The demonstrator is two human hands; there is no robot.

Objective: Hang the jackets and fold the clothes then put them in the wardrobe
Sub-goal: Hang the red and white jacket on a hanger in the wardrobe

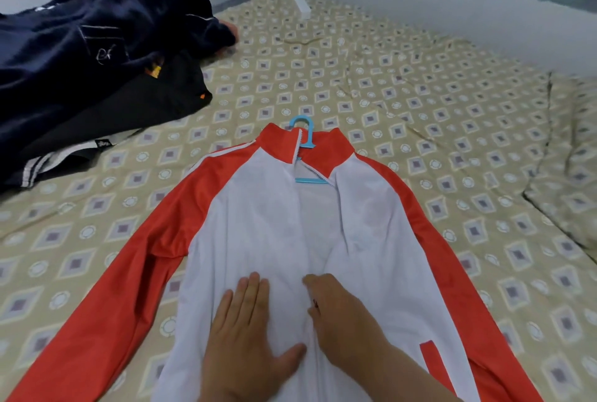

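We are noting the jacket [258, 223] lying flat on the bed [420, 94], its hem cut off near us and the hanger [309, 138] mostly hidden inside its collar. The left hand [248, 327] is pressing flat on it. The right hand [339, 314] is curling at the zip with fingertips hidden, so we cannot tell its grip. Dark clothes [80, 46] are lying far left.

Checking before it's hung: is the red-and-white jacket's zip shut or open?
Open at the top of the jacket: zip teeth part below the collar, showing the blue hanger. Lower down, cannot tell.

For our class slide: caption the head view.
Left hand flattens the red-and-white jacket on its blue hanger; right hand grips the front edge.
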